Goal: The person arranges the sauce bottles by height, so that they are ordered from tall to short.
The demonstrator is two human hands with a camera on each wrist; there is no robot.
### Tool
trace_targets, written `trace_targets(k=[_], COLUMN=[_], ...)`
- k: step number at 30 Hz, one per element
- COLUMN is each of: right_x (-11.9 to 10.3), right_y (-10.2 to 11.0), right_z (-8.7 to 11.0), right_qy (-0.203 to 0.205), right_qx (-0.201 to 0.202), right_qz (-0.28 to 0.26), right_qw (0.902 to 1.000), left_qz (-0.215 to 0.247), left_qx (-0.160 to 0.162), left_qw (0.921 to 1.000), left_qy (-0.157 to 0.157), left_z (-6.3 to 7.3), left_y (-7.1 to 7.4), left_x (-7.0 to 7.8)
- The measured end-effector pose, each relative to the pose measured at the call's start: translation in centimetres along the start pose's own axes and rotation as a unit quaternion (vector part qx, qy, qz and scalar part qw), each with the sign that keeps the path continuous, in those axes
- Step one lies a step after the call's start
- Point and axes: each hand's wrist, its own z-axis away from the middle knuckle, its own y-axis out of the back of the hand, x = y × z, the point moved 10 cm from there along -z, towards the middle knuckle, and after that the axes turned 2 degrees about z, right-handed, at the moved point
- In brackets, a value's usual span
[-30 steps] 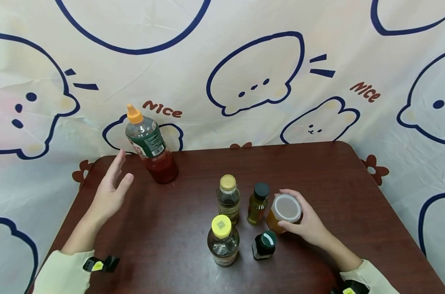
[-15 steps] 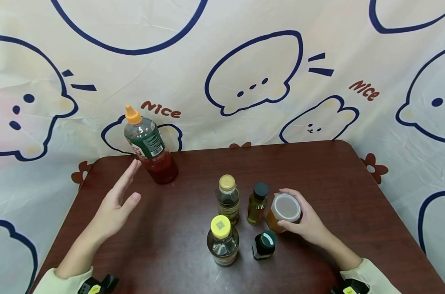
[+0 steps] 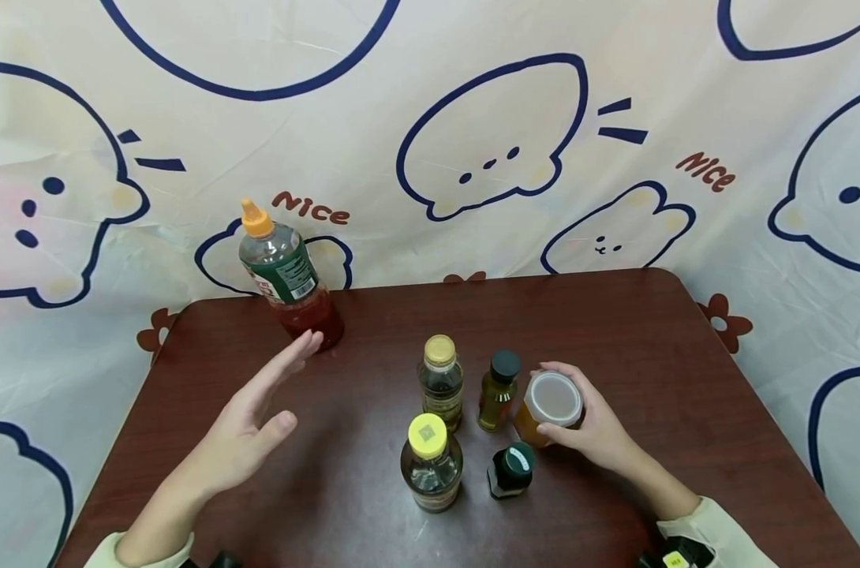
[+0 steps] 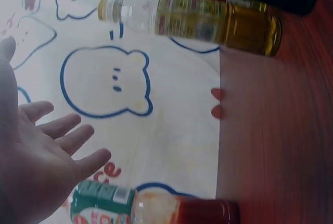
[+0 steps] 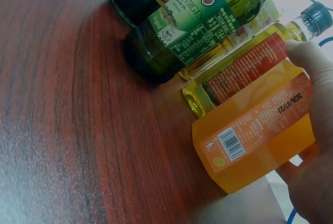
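Note:
My right hand (image 3: 596,426) grips a jar of amber contents with a whitish lid (image 3: 554,400), standing on the table. In the right wrist view the thumb and fingers lie round this orange, faceted jar (image 5: 255,130), which carries a barcode label. My left hand (image 3: 248,434) hovers above the table with fingers extended and thumb apart, holding nothing. From the head it overlaps the base of a red sauce bottle (image 3: 288,272) with an orange nozzle cap. The left wrist view shows that sauce bottle (image 4: 205,211) beyond the fingers, apart from them.
Left of the jar stand a yellow-capped oil bottle (image 3: 431,477), another pale-yellow-capped bottle (image 3: 441,390) behind it, a small dark-capped oil bottle (image 3: 497,398) and a dark green olive oil bottle (image 3: 506,477). A printed cloth (image 3: 487,244) hangs behind the brown table (image 3: 579,315).
My left hand has moved rightward and nearer, away from beside the sauce bottle, its fingers still extended. The right hand stays on the jar, and the bottles have not moved.

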Motion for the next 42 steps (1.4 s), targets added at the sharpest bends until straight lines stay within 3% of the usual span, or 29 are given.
trace_targets(k=[4, 11, 19, 30, 42], right_x=[0.1, 0.2, 0.2, 0.2, 0.3], right_y=[0.1, 0.1, -0.1, 0.1, 0.1], right_z=[0.0, 0.0, 0.2, 0.0, 0.0], right_qy=[-0.003, -0.001, -0.004, -0.002, -0.007], right_qx=[0.0, -0.003, -0.004, -0.001, -0.004], right_qz=[0.004, 0.002, 0.001, 0.003, -0.005], right_qw=[1.0, 1.0, 1.0, 1.0, 1.0], left_qz=[0.013, 0.0, 0.019, 0.062, 0.14], left_qx=[-0.015, -0.048, -0.093, -0.159, -0.203], left_qw=[0.9992, 0.9984, 0.9933, 0.9838, 0.965], left_qy=[-0.034, -0.031, -0.066, -0.055, -0.089], left_z=[-0.2, -0.5, -1.0, -2.6, -3.6], left_y=[-1.2, -3.2, -5.7, -8.8, -12.4], left_x=[1.3, 2.4, 3.7, 4.0, 4.0])
